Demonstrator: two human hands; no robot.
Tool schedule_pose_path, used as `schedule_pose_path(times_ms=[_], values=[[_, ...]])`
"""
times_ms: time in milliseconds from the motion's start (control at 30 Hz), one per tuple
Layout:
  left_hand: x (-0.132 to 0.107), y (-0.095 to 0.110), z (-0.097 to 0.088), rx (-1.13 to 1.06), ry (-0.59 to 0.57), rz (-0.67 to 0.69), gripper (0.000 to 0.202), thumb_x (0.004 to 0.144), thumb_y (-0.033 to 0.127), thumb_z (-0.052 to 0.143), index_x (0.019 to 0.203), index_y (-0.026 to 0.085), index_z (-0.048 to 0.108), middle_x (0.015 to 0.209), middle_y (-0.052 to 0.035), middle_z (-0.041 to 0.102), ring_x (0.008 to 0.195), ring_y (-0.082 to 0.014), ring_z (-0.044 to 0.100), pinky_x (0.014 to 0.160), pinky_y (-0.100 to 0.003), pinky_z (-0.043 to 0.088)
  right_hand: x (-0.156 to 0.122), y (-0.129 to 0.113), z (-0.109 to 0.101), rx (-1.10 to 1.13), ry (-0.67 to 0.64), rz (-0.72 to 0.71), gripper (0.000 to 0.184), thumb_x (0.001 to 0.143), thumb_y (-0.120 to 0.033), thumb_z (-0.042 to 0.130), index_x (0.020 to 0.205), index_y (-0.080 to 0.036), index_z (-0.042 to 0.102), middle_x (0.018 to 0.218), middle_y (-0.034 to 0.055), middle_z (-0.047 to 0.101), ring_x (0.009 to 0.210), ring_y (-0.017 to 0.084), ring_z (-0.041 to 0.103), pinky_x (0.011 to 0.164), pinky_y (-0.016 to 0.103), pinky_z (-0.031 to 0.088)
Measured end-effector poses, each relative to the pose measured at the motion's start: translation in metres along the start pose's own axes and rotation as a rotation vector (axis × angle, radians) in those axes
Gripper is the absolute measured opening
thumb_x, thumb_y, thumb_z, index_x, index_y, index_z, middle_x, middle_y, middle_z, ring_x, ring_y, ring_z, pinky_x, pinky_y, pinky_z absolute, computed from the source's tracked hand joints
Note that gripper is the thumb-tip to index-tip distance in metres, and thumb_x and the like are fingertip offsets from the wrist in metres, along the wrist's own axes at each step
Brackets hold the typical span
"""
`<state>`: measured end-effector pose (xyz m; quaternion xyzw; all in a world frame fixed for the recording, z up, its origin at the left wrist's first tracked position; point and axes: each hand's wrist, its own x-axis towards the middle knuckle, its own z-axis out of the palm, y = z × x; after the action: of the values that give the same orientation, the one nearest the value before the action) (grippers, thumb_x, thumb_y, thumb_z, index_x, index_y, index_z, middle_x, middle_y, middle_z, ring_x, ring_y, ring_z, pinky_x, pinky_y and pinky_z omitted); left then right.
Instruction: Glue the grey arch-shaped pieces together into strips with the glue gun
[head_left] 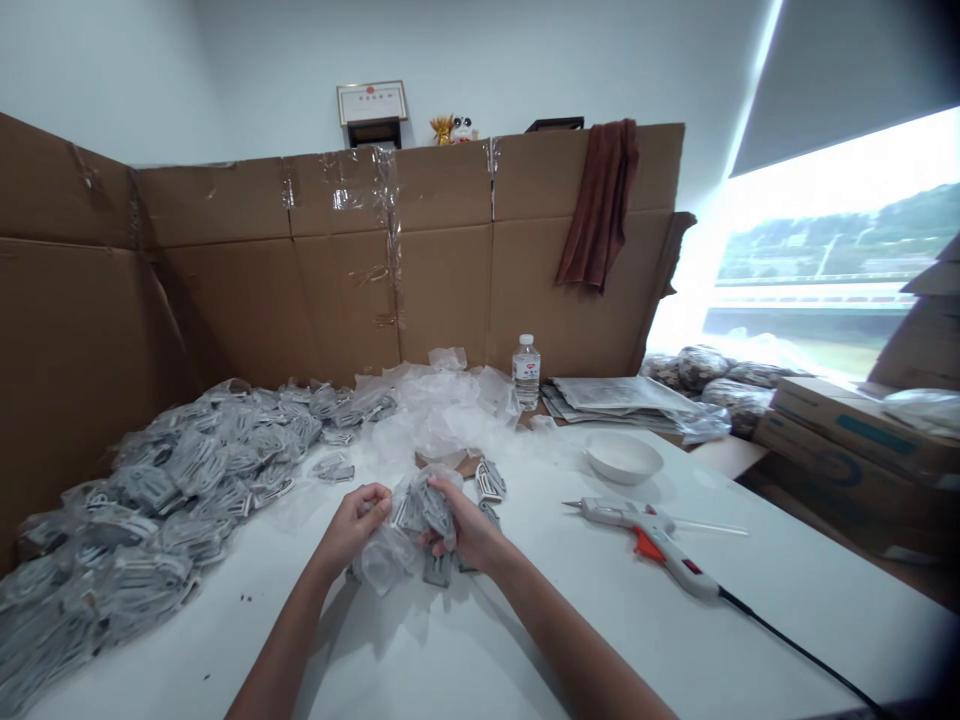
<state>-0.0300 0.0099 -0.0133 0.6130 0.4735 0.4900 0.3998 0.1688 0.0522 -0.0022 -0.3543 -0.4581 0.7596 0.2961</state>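
Observation:
Both my hands meet over the white table (525, 640) on a clear plastic bag of grey metal parts (420, 510). My left hand (352, 525) is closed, pinching the bag's edge on the left. My right hand (469, 530) is wrapped round the bag and the grey parts inside. A few loose grey parts (491, 482) lie just behind my right hand, and one (437, 570) hangs below it.
A big heap of bagged grey parts (157, 510) covers the left side. Empty plastic bags (442, 405) pile at the back. A water bottle (526, 372), white bowl (622, 457), corded glue gun (652, 540), cardboard wall (300, 270) and boxes (847, 450) stand around.

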Motion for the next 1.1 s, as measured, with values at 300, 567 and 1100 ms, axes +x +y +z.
schedule_pose_path(times_ms=[300,567,1100], values=[[0.001,0.001,-0.008,-0.023,0.108,0.001,0.028,0.090,0.039,0.062,0.081,0.013,0.056,0.068,0.0049,0.048,0.057,-0.0055,0.044,0.054,-0.019,0.039,0.003,0.002,-0.007,-0.236,0.178,-0.106,0.038,0.097,-0.041,0.051,0.121,-0.012,0.050,0.080,-0.0002,0.054,0.060,0.002,0.048,0.052,0.013,0.040],[0.003,-0.001,-0.010,-0.011,0.160,-0.021,0.028,0.091,0.037,0.062,0.080,0.012,0.056,0.067,0.0053,0.049,0.056,-0.0051,0.044,0.053,-0.018,0.040,0.003,0.000,-0.015,-0.506,0.377,-0.384,0.047,0.073,-0.009,0.064,0.118,-0.015,0.054,0.100,0.0026,0.058,0.079,0.008,0.050,0.076,0.021,0.044],[0.007,-0.018,-0.009,0.067,0.083,-0.109,0.028,0.093,0.038,0.059,0.084,0.012,0.058,0.071,0.0035,0.053,0.060,-0.0062,0.050,0.056,-0.020,0.045,0.014,0.004,-0.019,-0.632,0.301,-0.515,0.016,0.084,-0.023,0.066,0.094,-0.011,0.067,0.098,0.0043,0.064,0.094,0.011,0.059,0.094,0.031,0.048]])
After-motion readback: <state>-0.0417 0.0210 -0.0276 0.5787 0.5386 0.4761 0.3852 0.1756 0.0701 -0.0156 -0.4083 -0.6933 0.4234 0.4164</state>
